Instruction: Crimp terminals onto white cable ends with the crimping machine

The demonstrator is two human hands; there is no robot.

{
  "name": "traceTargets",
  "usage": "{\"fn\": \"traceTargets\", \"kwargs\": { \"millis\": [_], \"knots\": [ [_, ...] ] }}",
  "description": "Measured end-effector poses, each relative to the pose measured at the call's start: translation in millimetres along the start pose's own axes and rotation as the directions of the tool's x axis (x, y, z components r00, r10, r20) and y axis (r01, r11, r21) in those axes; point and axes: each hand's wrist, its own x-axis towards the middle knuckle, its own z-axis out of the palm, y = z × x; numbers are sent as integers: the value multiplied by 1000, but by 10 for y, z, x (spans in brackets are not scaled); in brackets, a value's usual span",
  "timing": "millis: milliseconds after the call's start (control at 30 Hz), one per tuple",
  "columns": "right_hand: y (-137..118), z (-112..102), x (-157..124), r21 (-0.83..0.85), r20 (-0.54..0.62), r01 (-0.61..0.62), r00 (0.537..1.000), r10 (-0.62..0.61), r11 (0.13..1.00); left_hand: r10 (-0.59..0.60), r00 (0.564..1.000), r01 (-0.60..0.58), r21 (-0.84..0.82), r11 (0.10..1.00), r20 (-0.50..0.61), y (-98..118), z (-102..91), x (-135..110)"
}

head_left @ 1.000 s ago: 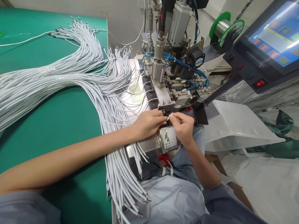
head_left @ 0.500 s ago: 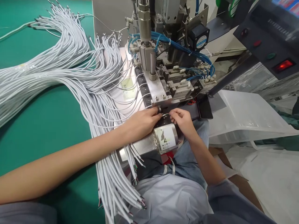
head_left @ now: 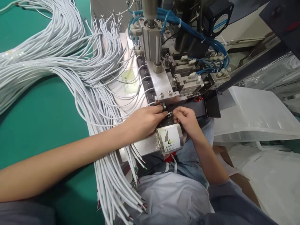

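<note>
My left hand (head_left: 142,120) and my right hand (head_left: 187,120) meet at the front of a metal machine (head_left: 161,81). Both are closed in a pinch on the tip of one thin white cable (head_left: 169,113), held right under the machine's steel block. A big bundle of white cables (head_left: 70,62) fans from the green mat (head_left: 42,118) across to the machine, and my left forearm lies over it. A silver cylinder with a warning label (head_left: 170,137) sits just below my hands.
Blue air hoses (head_left: 211,43) and a black fan (head_left: 219,15) crowd the machine's upper part. A clear plastic tray (head_left: 253,115) stands to the right. Loose cable ends (head_left: 122,193) hang over the table edge by my lap. Plastic sheeting lies at lower right.
The view has moved closer and lower on the machine. My two hands have shifted slightly inward to the steel block, still pinching the cable tip.
</note>
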Motion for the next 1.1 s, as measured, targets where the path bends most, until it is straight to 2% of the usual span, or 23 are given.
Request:
{"fn": "traceTargets", "kwargs": {
  "millis": [233,567,767,867,1033,1100],
  "knots": [
    [15,-10,-8,29,51,0,999,-1,1000,41,998,-47,108,993,55,15,-15,-25],
    [31,1,0,-45,86,52,995,-48,998,88,986,-118,218,969,142,41,-88,8],
    [118,54,-10,-69,49,166,985,-163,984,106,969,-179,340,923,224,124,-154,26],
    [137,79,10,-86,19,168,986,-167,982,71,972,-152,368,917,225,181,-217,-2],
    [144,33,59,-150,12,153,988,-153,977,-65,959,-54,400,915,277,260,-383,-45],
    [96,-4,-28,-179,-90,186,975,-204,966,-88,951,-31,374,927,296,261,-412,-52]
  ]
}}
